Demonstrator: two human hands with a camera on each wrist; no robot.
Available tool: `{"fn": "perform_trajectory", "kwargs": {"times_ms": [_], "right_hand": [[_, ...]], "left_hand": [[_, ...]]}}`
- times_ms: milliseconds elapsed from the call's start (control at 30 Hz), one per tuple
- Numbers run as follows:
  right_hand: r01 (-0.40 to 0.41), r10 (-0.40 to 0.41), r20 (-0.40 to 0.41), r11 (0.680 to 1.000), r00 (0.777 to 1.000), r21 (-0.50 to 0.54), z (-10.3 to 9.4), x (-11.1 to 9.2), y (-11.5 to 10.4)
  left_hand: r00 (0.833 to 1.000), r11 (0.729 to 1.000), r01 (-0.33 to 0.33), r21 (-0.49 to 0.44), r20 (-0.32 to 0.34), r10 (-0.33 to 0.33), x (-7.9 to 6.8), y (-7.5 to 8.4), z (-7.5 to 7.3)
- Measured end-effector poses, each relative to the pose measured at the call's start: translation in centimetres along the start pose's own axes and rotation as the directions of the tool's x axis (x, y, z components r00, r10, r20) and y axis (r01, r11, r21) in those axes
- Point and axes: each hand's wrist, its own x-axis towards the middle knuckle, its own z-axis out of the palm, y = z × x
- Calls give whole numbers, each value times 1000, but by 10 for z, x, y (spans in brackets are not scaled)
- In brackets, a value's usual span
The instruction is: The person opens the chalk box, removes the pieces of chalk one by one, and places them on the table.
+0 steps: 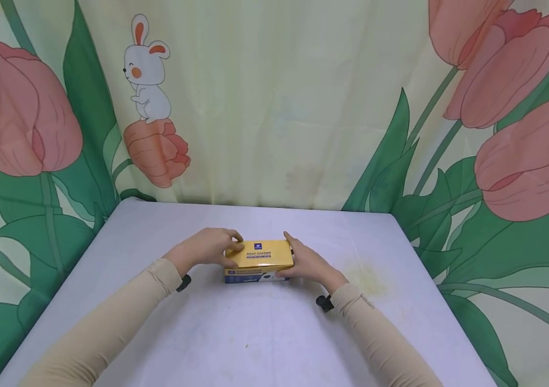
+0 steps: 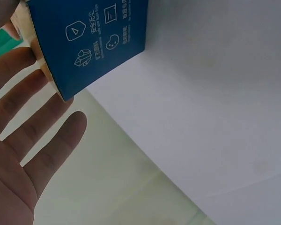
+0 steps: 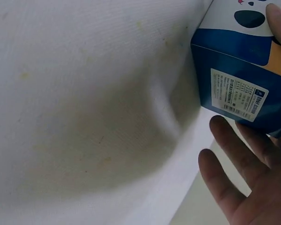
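Note:
A cardboard box [image 1: 262, 255] with a yellow top and a blue-and-white front sits on the table, low in the head view's middle. My left hand [image 1: 211, 247] holds its left end, thumb near the front corner and fingers at the top and back. At the other end my right hand [image 1: 309, 262] grips the box, thumb on the front face and index finger at the back corner. The left wrist view shows a blue end panel [image 2: 91, 40] printed with white icons. A white barcode label [image 3: 239, 95] is on the other blue end. Lower fingers of both hands spread loosely.
A white cloth covers the table [image 1: 255, 333], with a faint yellowish stain [image 1: 366, 279] to the right of the box. Behind it hangs a curtain [image 1: 274, 107] printed with tulips and a rabbit.

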Motion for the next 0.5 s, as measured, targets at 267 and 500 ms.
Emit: {"fn": "perform_trajectory", "kwargs": {"times_ms": [267,500], "right_hand": [[-82,82,-8,997,997,11,-1,2,-7],[-133,133,-15,991,991,1,-5,3,-11]], "left_hand": [[1000,999,20,31,8,-21,2,4,-2],[1000,1000,-13,-5,20,14,8,5,-2]]}}
